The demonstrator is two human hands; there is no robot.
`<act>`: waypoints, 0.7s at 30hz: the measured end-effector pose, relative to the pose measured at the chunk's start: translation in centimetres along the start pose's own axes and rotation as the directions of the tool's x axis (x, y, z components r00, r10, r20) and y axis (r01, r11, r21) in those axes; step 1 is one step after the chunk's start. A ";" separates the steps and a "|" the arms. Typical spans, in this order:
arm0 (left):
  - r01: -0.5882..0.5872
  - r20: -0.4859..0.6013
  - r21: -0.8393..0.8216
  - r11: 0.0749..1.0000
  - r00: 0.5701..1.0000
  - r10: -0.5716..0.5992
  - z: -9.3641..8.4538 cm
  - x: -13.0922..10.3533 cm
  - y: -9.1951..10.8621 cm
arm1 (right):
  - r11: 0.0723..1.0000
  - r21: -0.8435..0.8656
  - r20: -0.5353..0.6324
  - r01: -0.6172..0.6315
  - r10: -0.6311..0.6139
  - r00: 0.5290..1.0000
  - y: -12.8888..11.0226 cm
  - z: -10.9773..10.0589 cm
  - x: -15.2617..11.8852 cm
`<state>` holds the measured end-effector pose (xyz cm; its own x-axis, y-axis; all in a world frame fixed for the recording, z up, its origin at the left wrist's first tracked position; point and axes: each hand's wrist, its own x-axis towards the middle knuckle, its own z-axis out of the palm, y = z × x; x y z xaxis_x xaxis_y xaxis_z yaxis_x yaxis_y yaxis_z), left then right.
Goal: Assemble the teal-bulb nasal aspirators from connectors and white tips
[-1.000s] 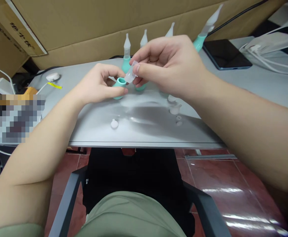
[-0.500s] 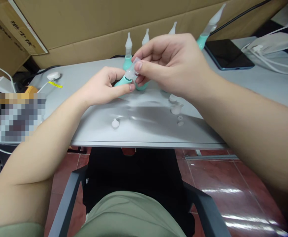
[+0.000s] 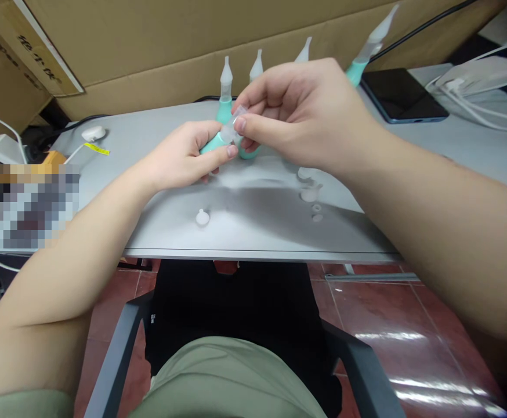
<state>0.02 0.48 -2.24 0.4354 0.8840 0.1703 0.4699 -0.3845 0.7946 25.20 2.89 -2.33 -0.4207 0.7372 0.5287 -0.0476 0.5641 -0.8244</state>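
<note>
Here, left hand [image 3: 192, 154] gripping teal bulb [image 3: 212, 143], right hand [image 3: 288, 116] pinching clear tube [image 3: 233, 126] at its mouth.

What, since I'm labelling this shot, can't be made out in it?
- Head view: base of the green bulb, hidden by the left hand.
- Head view: whether the clear tube is fully seated; right hand and blur hide it.
- Head view: the body below one white tip, behind the right hand.
- Head view: what the mosaic patch covers.
- Head view: small ring, too small for detail.
</note>
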 end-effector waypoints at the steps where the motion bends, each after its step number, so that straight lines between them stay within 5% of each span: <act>1: 0.003 0.011 0.008 1.000 1.000 -0.003 0.0 0.0 0.0 | 1.000 0.002 0.010 -0.006 0.006 1.000 0.2 0.0 0.0; 8: 0.027 0.029 -0.001 1.000 0.999 -0.027 0.1 0.1 0.2 | 0.990 0.093 0.084 -0.101 0.094 0.992 0.9 -0.3 0.2; 21: -0.016 0.034 0.074 0.997 0.999 0.014 -0.1 -0.1 0.3 | 0.998 0.002 0.078 -0.057 0.057 0.995 1.0 0.1 0.1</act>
<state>0.05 0.25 -1.95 0.4673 0.8692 0.1613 0.5183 -0.4172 0.7465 25.05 3.51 -3.10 -0.4924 0.7368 0.4634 -0.0255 0.5199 -0.8538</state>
